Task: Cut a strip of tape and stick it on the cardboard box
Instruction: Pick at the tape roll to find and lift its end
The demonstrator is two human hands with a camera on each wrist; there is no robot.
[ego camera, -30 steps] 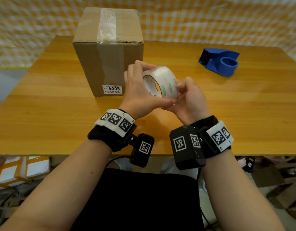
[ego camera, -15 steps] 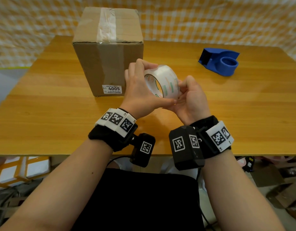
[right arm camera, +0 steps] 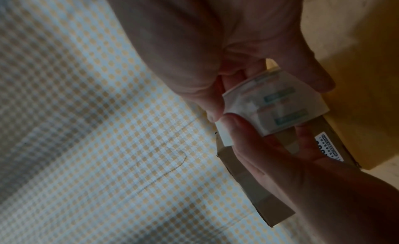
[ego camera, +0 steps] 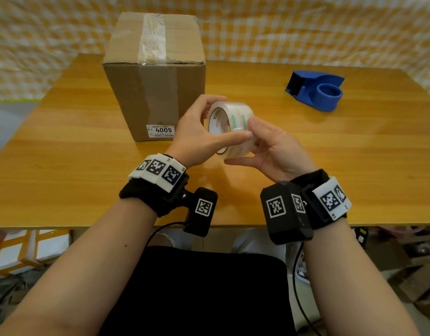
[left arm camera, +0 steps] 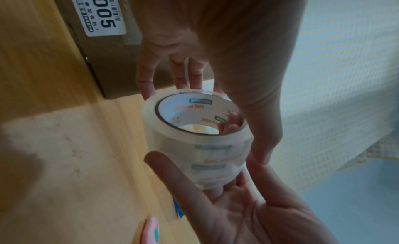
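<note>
A clear tape roll (ego camera: 231,128) with green print is held in the air above the table, just right of the brown cardboard box (ego camera: 153,76). My left hand (ego camera: 197,132) grips the roll, fingers over its top and thumb lying across its front. From the right, my right hand (ego camera: 269,146) cups it, index fingertip on the top and thumb underneath. In the left wrist view the roll (left arm camera: 194,136) rests against my right hand (left arm camera: 248,213). The right wrist view shows the roll (right arm camera: 274,104) between both hands. No free tape end is visible.
A blue tape dispenser (ego camera: 315,89) stands at the back right of the wooden table (ego camera: 63,166). The box has old tape across its top and a label reading 4005 (ego camera: 160,130). A checked cloth (ego camera: 306,27) hangs behind the table.
My right hand has loosened from a tight pinch at the roll's edge to a wider cupping hold. My left thumb now lies across the roll's front. The roll stays in the same place.
</note>
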